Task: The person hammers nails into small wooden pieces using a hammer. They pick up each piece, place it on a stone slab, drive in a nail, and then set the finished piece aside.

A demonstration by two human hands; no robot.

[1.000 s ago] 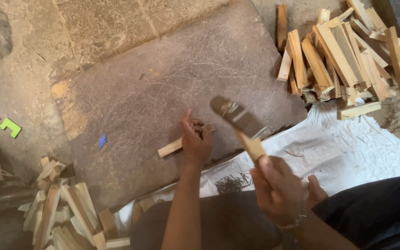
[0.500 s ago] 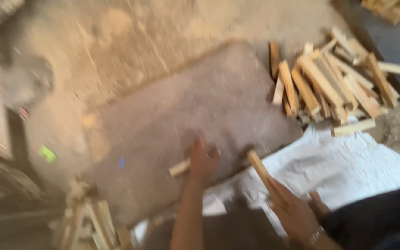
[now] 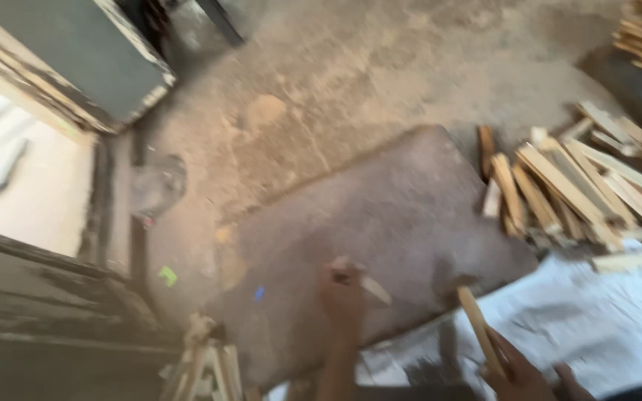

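Observation:
The picture is motion-blurred. My left hand (image 3: 340, 294) grips a small pale wooden strip (image 3: 373, 288) lying on a brown flat board (image 3: 403, 215) on the ground. At the bottom edge, my right hand (image 3: 520, 377) is closed around the pale wooden handle of a paintbrush (image 3: 477, 330). The brush's dark head rests low at the board's near edge, to the right of the strip. Only part of each hand shows.
A heap of wooden strips (image 3: 574, 186) lies right of the board, with more sticks (image 3: 202, 367) at the lower left. White printed paper (image 3: 603, 319) covers the ground near my right hand. A dark green panel (image 3: 91, 52) and a doorway stand at the left.
The view has swung up and left, showing the doorway. My right hand brought the brush down from the air to the board's edge. My left hand stays on the strip.

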